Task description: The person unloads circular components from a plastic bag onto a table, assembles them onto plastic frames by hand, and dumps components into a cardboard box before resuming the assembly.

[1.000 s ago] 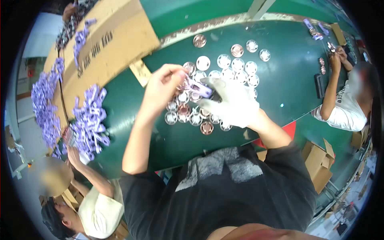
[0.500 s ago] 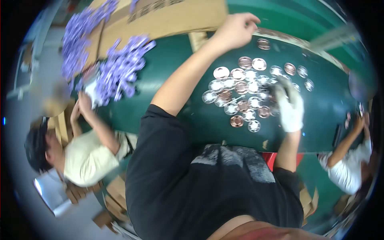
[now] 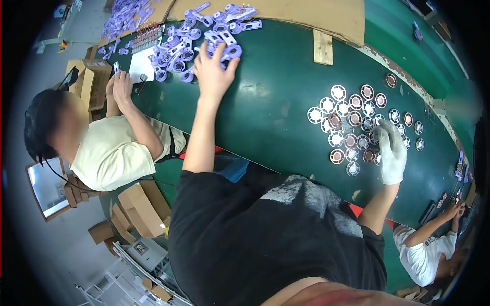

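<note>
My bare left hand [image 3: 214,71] reaches into a pile of purple plastic casings [image 3: 178,47], each with a ring-shaped end and a short handle. Its fingers and thumb are spread around casings at the pile's right edge, touching them. My right hand [image 3: 392,155], in a white glove, rests at the right side of a group of round spoked discs [image 3: 354,118]. Some discs are silvery or clear, others copper-coloured. The gloved fingers are stretched out over the discs, and their tips partly cover a few of them.
The green table [image 3: 275,97] has a cardboard sheet [image 3: 265,10] and a wooden block [image 3: 322,47] along its far side. At left, a co-worker [image 3: 115,148] handles a purple piece beside a white sheet [image 3: 142,65]. Another person [image 3: 426,250] works at far right. Cardboard boxes [image 3: 145,209] stand below left.
My left hand has swung from the table's far side, above the discs, leftwards to the purple pile. The right hand stays by the discs. The view has shifted, showing more of the left side.
</note>
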Demonstrator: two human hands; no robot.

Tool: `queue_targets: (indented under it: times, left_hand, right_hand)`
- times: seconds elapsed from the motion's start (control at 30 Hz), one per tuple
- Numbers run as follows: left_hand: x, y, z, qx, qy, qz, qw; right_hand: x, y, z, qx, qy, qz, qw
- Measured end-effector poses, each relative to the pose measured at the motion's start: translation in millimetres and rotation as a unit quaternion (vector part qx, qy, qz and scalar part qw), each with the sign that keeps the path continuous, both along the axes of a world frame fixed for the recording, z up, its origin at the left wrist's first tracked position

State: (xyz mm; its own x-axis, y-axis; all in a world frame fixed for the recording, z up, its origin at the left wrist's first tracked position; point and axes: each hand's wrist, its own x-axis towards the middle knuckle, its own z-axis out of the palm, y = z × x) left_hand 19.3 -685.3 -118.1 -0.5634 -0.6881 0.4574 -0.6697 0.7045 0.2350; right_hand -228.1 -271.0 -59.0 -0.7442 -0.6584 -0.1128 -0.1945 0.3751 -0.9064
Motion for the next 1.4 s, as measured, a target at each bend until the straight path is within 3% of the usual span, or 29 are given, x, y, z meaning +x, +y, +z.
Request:
queue_targets:
  times: [0.23, 0.37, 0.43, 0.5, 0.57, 0.63, 0.73, 0.87, 0.97, 1.0, 1.07, 1.1, 1.2, 1.27, 1.4]
  left_hand:
    - [-12.4, 74.4, 10.4, -0.016, -0.027, -0.033, 0.999]
    - [-20.2, 84.6, 24.6, -0.006, 0.058, -0.061, 0.996]
    - [-33.5, 102.1, 34.9, 0.030, 0.077, -0.094, 0.992]
    - [-52.5, 131.5, 47.7, -0.008, 0.047, -0.112, 0.993]
    - [-69.2, 160.2, 52.8, 0.008, 0.044, -0.136, 0.990]
    - [-81.6, 172.2, 33.0, 0.031, 0.021, -0.154, 0.987]
    - [-87.7, 180.3, 24.4, 0.043, -0.018, -0.160, 0.986]
    - [-85.6, 199.0, 47.2, 0.033, 0.031, -0.187, 0.981]
    - [-78.3, 227.9, 44.9, 0.085, 0.044, -0.328, 0.940]
    - [-76.0, 228.0, 69.4, 0.151, 0.035, -0.366, 0.918]
    - [-68.5, 219.1, 55.8, 0.268, 0.115, -0.409, 0.865]
    - [-63.9, 212.9, 46.4, 0.325, 0.153, -0.427, 0.830]
    - [-53.1, 190.3, 29.6, 0.182, 0.036, -0.362, 0.914]
    - [-51.8, 187.0, 32.1, 0.153, -0.026, -0.342, 0.927]
    - [-55.0, 180.5, 20.6, 0.152, -0.042, -0.363, 0.918]
  right_hand:
    - [16.6, -8.4, 11.6, 0.011, 0.016, 0.001, 1.000]
    - [28.4, -16.0, 19.1, 0.039, 0.014, 0.003, 0.999]
    - [34.1, -22.4, 26.3, 0.038, 0.096, 0.087, 0.991]
    - [55.4, -38.2, 34.3, 0.039, -0.004, 0.078, 0.996]
    - [64.8, -47.4, 36.3, 0.003, 0.162, 0.219, 0.962]
    - [81.5, -59.9, 42.2, 0.002, -0.084, 0.140, 0.986]
    - [83.8, -61.9, 34.3, -0.002, -0.099, 0.109, 0.989]
    - [92.2, -63.9, 27.2, -0.034, -0.102, 0.062, 0.992]
    - [97.3, -61.1, 25.9, 0.008, -0.050, 0.035, 0.998]
    - [98.0, -59.6, 20.3, -0.042, 0.015, 0.011, 0.999]
    - [96.6, -57.1, 19.5, -0.113, -0.049, -0.070, 0.990]
    - [93.0, -58.3, 10.1, -0.208, -0.139, -0.098, 0.963]
    - [67.1, -38.5, 19.2, -0.180, -0.214, -0.082, 0.956]
    - [52.0, -24.8, 29.6, -0.104, -0.279, -0.034, 0.954]
    - [45.8, -14.1, 39.4, -0.017, -0.347, 0.039, 0.937]
